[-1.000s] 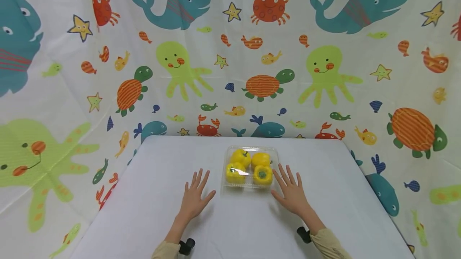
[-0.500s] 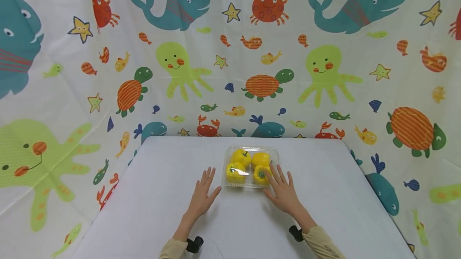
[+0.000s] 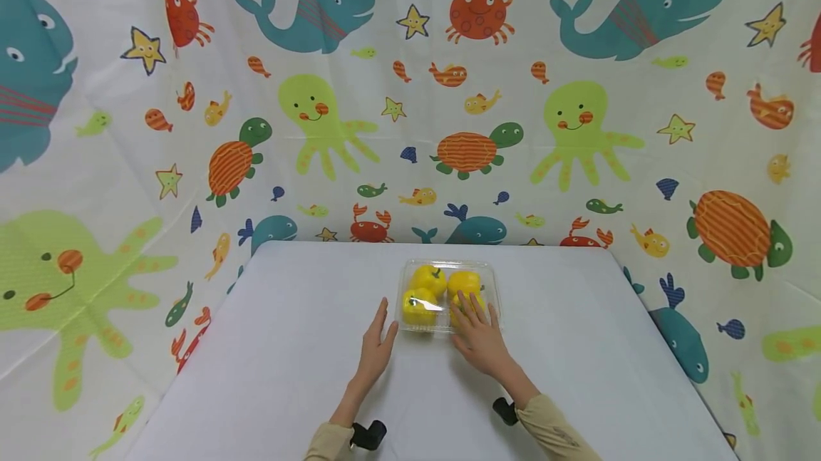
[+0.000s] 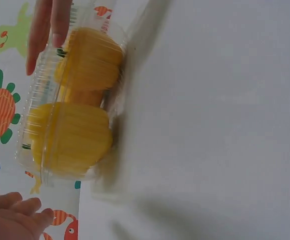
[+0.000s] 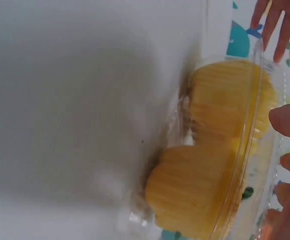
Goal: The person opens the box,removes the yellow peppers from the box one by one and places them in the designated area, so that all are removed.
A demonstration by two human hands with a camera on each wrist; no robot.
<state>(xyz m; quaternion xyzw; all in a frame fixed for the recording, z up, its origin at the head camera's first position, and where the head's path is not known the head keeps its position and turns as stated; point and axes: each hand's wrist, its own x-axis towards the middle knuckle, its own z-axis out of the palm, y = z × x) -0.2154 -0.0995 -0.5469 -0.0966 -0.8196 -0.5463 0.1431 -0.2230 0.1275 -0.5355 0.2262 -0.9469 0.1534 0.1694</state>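
A clear plastic clamshell box [image 3: 428, 328] holding several yellow bell peppers [image 3: 419, 308] sits on the table, lid down. My left hand [image 3: 377, 347] is just off the box's left front corner, fingers straight and apart from the plastic. My right hand [image 3: 482, 342] reaches over the front right of the box, fingers spread, covering part of one pepper. In the left wrist view the box wall [image 4: 47, 150] stands beside my left fingers [image 4: 27, 212]. The right wrist view has my right fingers [image 5: 287, 120] close over the lid [image 5: 252, 145].
A white cloth covers the table [image 3: 308, 290]. Behind and beside it hangs a curtain [image 3: 398, 183] printed with sea animals. Black wrist cameras are strapped on both forearms, the left camera [image 3: 369, 435] and the right camera [image 3: 505, 411].
Both hands have moved inward toward the box. The left came right to its left side, and the right slid left over its front right part. The box has stayed in place.
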